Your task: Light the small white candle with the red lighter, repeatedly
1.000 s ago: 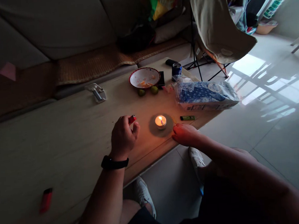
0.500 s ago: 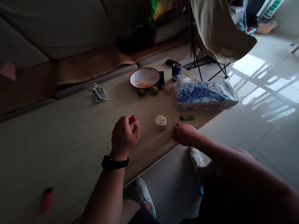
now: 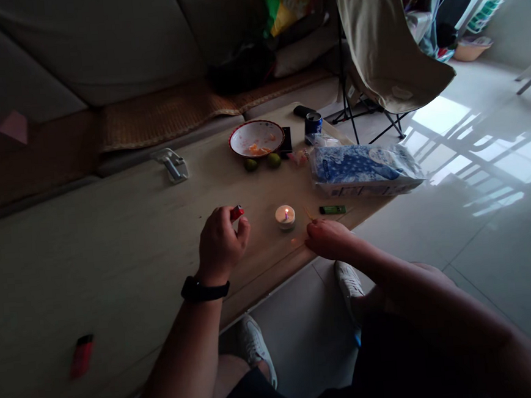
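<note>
My left hand [image 3: 220, 242] pinches a red lighter [image 3: 236, 213] upright between thumb and fingers, above the wooden tabletop [image 3: 255, 190]. To its right, a small tealight candle [image 3: 285, 217] burns with a tiny flame. My right hand [image 3: 328, 238] rests curled on the table's edge, its fingertips at the lower end of a thin yellow stick [image 3: 309, 214]. I cannot tell whether the fingers grip the stick. A green lighter [image 3: 332, 209] lies just beyond that hand. Another red lighter [image 3: 82, 356] lies far to the lower left.
Farther along the table are a white bowl [image 3: 256, 138] with orange pieces, two limes [image 3: 262, 162], a blue can [image 3: 313, 123] and a blue-patterned plastic bag [image 3: 364, 170]. A metal latch [image 3: 171, 165] sits left. A folding chair [image 3: 386, 36] stands beyond the table.
The candle's bright flame and orange glow, strong a second ago, faded to almost nothing, and now a tiny flame shows. Both hands have barely moved.
</note>
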Motion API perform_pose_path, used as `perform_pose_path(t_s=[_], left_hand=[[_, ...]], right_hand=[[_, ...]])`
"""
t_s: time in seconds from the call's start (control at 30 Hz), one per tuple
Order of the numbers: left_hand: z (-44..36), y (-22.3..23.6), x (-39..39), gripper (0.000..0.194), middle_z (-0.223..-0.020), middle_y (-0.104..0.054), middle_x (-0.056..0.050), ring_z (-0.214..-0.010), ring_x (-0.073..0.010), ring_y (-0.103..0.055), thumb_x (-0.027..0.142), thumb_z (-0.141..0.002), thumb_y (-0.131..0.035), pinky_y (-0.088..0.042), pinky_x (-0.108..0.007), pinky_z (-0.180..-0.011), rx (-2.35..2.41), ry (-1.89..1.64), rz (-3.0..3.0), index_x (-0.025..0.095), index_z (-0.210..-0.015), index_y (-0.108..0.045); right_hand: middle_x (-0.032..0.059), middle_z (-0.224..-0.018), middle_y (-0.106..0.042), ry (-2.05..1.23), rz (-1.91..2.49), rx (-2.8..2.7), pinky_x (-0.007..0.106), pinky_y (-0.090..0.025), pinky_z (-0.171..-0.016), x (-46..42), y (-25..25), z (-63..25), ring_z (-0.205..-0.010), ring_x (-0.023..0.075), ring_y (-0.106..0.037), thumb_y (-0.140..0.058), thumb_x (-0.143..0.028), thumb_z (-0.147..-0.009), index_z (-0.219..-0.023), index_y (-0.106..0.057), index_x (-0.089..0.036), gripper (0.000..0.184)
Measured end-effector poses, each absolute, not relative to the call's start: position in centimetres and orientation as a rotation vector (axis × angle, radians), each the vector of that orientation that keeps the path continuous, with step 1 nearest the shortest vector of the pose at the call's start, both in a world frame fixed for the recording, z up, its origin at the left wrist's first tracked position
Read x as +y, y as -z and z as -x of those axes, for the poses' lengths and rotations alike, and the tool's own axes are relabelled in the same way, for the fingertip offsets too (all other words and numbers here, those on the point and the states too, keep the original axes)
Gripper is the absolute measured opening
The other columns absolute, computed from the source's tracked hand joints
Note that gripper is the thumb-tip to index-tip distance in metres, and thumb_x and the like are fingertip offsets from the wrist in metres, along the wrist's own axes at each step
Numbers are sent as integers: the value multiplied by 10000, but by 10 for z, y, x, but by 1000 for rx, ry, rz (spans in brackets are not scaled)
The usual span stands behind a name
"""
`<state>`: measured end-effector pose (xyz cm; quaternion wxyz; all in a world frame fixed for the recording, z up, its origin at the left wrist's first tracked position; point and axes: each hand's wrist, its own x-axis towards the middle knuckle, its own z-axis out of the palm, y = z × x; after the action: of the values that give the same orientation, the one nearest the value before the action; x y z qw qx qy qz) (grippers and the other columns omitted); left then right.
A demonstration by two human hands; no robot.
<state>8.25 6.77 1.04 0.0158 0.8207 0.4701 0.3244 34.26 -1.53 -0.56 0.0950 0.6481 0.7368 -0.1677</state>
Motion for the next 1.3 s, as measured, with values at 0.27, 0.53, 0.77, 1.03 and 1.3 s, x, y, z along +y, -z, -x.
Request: perform_pose_path(t_s=[0.27, 0.53, 0.77, 1.03, 1.3], left_hand=[[-84, -9, 67, 158, -934, -657, -96, -880, -249, -635, 339, -947, -502, -516, -384, -800, 1447, -1018, -2561, 202, -1024, -524], [-87, -10, 64, 138, -934, -648, -87, -876, -243, -632, 323, -952, -511, -517, -379, -803, 1426, -1000, -2545, 203, -1020, -526], [-88, -10, 62, 109, -931, -642, -83, -872, -236, -630, 294, -954, -512, -517, -371, -794, 1393, -1003, -2573, 202, -1012, -523], [-89, -8, 63, 99, -917, -641, -80, -855, -234, -625, 289, -955, -515, -521, -373, -781, 1386, -1010, -2582, 201, -998, -527], [-91, -9, 62, 90, -907, -636, -76, -848, -233, -621, 277, -953, -520, -522, -371, -775, 1366, -1011, -2603, 199, -998, -520]], right_hand=[[187, -1119, -720, 503, -1907, 2206, 346, -508, -904, -16, 8, -343, -1049, 276, -704, -486, -339, -987, -1103, -676, -121, 311], [178, -1101, -727, 495, -1942, 2206, 348, -520, -858, -15, 6, -343, -1002, 281, -717, -490, -334, -974, -1088, -680, -133, 299], [185, -1086, -729, 494, -1906, 2197, 355, -512, -872, -15, 5, -342, -1019, 284, -710, -467, -324, -984, -1081, -675, -130, 301], [182, -1061, -731, 458, -1894, 2239, 358, -528, -836, -16, 8, -342, -983, 293, -716, -495, -327, -971, -1068, -682, -122, 294], [178, -1074, -728, 461, -1915, 2244, 356, -520, -857, -16, 8, -343, -998, 284, -710, -503, -347, -979, -1068, -680, -127, 295]])
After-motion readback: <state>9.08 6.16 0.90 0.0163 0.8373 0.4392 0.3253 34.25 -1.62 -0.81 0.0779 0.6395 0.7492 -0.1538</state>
